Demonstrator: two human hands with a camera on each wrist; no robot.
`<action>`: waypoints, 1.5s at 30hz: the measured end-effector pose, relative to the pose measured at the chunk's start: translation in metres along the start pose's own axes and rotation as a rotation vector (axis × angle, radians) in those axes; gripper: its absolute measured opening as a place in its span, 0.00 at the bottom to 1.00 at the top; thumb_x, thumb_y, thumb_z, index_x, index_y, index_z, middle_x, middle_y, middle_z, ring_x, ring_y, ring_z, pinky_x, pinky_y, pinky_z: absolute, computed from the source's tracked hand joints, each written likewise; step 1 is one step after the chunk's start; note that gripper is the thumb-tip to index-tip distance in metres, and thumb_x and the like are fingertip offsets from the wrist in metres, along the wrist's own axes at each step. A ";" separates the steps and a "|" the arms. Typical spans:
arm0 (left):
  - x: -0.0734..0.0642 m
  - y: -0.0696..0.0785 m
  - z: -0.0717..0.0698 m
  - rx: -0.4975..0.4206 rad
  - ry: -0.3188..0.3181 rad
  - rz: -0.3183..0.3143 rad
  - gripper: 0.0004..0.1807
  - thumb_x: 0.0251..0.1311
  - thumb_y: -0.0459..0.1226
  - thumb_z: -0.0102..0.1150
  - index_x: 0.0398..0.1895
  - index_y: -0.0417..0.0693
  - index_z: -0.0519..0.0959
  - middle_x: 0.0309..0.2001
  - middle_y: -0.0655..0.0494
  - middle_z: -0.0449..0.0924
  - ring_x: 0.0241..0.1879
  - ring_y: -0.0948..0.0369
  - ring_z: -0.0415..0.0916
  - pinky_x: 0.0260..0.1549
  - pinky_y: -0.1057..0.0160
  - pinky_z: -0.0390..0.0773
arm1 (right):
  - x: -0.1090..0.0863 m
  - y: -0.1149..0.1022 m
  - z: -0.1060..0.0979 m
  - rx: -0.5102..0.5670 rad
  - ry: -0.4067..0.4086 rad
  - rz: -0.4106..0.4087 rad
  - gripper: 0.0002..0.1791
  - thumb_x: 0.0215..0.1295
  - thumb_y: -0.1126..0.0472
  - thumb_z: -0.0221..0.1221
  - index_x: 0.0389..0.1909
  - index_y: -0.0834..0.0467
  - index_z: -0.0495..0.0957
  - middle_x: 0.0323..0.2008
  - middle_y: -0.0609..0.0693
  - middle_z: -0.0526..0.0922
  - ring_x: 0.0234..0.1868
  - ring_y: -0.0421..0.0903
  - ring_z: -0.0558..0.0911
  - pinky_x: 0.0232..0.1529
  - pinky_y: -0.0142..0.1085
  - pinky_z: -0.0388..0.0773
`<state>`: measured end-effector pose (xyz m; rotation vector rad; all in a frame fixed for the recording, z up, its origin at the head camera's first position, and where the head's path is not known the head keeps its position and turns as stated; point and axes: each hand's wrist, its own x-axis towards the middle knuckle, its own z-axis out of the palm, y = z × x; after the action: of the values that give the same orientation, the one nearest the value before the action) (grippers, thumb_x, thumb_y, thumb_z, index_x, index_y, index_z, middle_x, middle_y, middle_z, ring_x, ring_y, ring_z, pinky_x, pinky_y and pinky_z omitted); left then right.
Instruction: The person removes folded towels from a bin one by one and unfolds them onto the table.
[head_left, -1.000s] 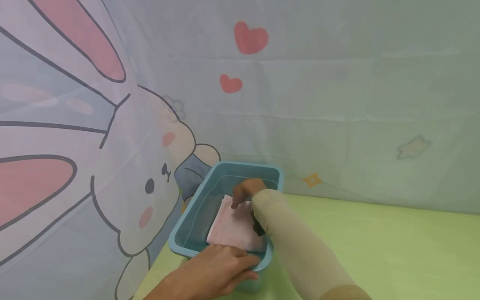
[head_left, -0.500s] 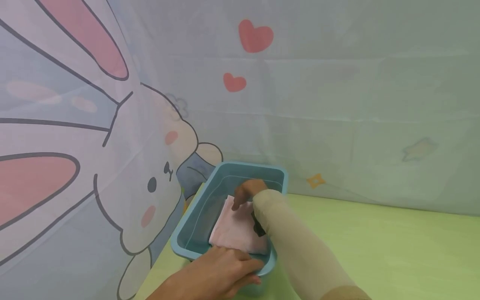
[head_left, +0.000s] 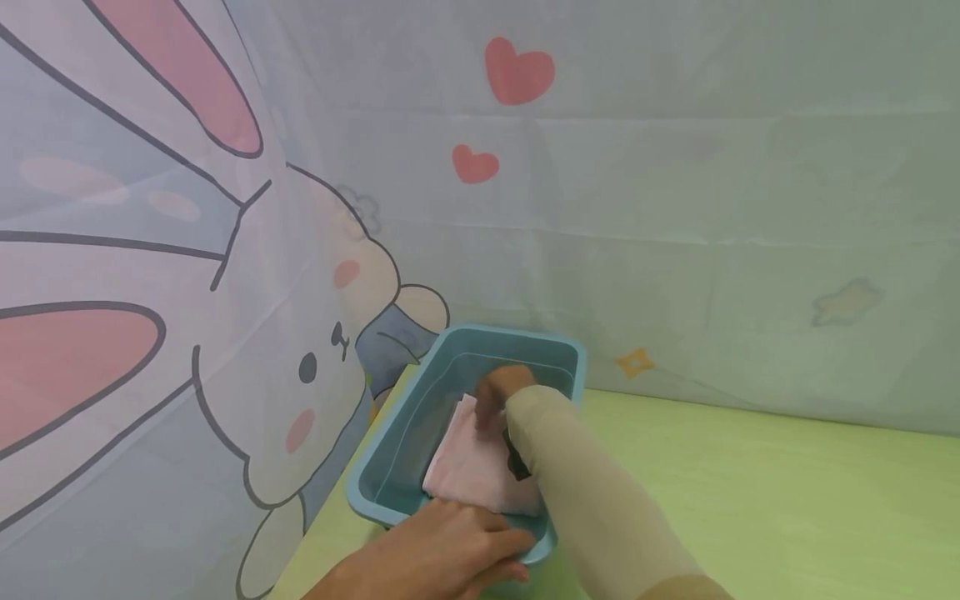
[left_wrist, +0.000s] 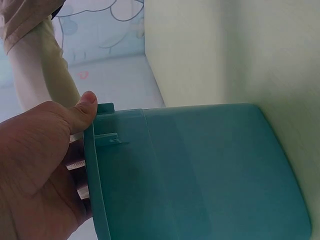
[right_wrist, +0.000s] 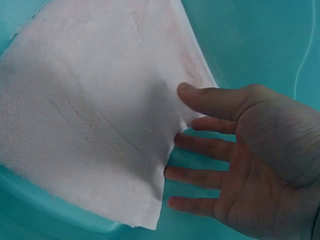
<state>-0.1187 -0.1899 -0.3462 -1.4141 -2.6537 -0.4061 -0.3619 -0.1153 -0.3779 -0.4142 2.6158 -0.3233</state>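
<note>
A blue plastic basin [head_left: 401,446] stands on the light green surface, and a folded pale pink towel [head_left: 472,462] lies on its bottom. My left hand [head_left: 442,542] grips the near rim. In the left wrist view its thumb [left_wrist: 87,105] is on the outer side of the rim and the fingers reach behind it. My right hand [head_left: 504,393] is inside the basin at the towel's far edge. Seen from the right wrist, its nearly straight fingers [right_wrist: 200,177] meet the towel's edge, with the thumb over the top of the cloth.
Close behind the basin hangs a pale fabric wall [head_left: 675,167] with printed hearts. On the left, a panel with a large printed rabbit [head_left: 262,375] borders it. The green surface [head_left: 787,492] stretches away to the right.
The whole head view has shifted slightly, so basin and wall sit further right. My right fingers have moved a little at the towel's far edge; the left hand keeps its grip.
</note>
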 end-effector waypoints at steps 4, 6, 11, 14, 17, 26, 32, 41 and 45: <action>0.001 0.001 0.000 -0.008 0.004 0.000 0.09 0.75 0.45 0.60 0.37 0.53 0.80 0.26 0.71 0.72 0.26 0.82 0.60 0.28 0.85 0.64 | 0.023 0.002 0.009 0.009 0.001 0.031 0.21 0.49 0.57 0.79 0.45 0.53 0.84 0.50 0.53 0.80 0.55 0.53 0.75 0.64 0.46 0.73; 0.001 0.001 0.000 -0.003 0.006 0.002 0.09 0.75 0.45 0.60 0.36 0.53 0.79 0.26 0.71 0.72 0.25 0.82 0.60 0.28 0.85 0.64 | 0.037 0.003 0.013 -0.011 -0.001 0.030 0.21 0.47 0.58 0.79 0.44 0.53 0.84 0.49 0.53 0.80 0.54 0.53 0.75 0.62 0.47 0.74; 0.001 0.001 -0.001 0.003 0.001 0.000 0.08 0.74 0.45 0.61 0.37 0.53 0.80 0.26 0.70 0.72 0.26 0.82 0.61 0.29 0.85 0.65 | 0.034 -0.002 0.018 -0.008 0.010 0.032 0.14 0.49 0.62 0.78 0.36 0.56 0.86 0.48 0.55 0.79 0.51 0.53 0.75 0.55 0.45 0.78; 0.000 0.000 -0.001 0.011 -0.008 -0.009 0.08 0.74 0.45 0.61 0.38 0.53 0.80 0.26 0.71 0.72 0.26 0.82 0.62 0.29 0.85 0.65 | 0.018 -0.005 0.015 0.050 0.006 0.037 0.11 0.51 0.63 0.77 0.34 0.57 0.87 0.50 0.56 0.79 0.51 0.53 0.76 0.53 0.44 0.80; 0.000 0.000 -0.002 0.026 -0.012 -0.015 0.08 0.74 0.46 0.61 0.38 0.54 0.80 0.27 0.71 0.73 0.26 0.81 0.62 0.30 0.84 0.65 | 0.002 -0.008 0.008 0.087 -0.024 0.040 0.09 0.52 0.62 0.77 0.32 0.58 0.87 0.51 0.58 0.80 0.52 0.53 0.77 0.56 0.46 0.79; 0.000 0.000 0.000 -0.014 -0.014 -0.022 0.07 0.75 0.45 0.60 0.39 0.54 0.79 0.28 0.72 0.74 0.26 0.82 0.63 0.31 0.84 0.67 | 0.017 -0.003 0.018 -0.188 -0.038 -0.089 0.14 0.48 0.56 0.81 0.32 0.51 0.86 0.44 0.48 0.82 0.50 0.50 0.77 0.58 0.47 0.77; 0.000 -0.001 0.000 -0.020 -0.023 -0.033 0.08 0.75 0.46 0.59 0.41 0.54 0.80 0.29 0.71 0.75 0.27 0.82 0.63 0.31 0.84 0.67 | -0.004 -0.006 0.012 -0.285 -0.032 -0.152 0.12 0.51 0.56 0.80 0.30 0.51 0.85 0.38 0.45 0.82 0.47 0.47 0.77 0.58 0.44 0.75; 0.000 -0.001 0.001 -0.016 -0.011 -0.034 0.07 0.75 0.46 0.60 0.41 0.54 0.80 0.31 0.70 0.78 0.27 0.81 0.65 0.31 0.84 0.67 | 0.019 -0.005 0.028 -0.135 0.014 -0.015 0.14 0.41 0.68 0.82 0.24 0.56 0.85 0.34 0.51 0.82 0.42 0.51 0.78 0.46 0.45 0.78; 0.001 -0.001 0.001 -0.012 -0.009 -0.032 0.08 0.75 0.46 0.60 0.41 0.54 0.80 0.30 0.70 0.77 0.27 0.81 0.65 0.30 0.84 0.67 | 0.013 -0.005 0.029 -0.226 0.031 -0.039 0.13 0.43 0.66 0.82 0.22 0.55 0.85 0.31 0.50 0.82 0.40 0.50 0.77 0.43 0.44 0.79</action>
<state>-0.1197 -0.1896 -0.3470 -1.3814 -2.6888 -0.4201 -0.3581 -0.1290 -0.4067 -0.5403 2.6865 -0.0458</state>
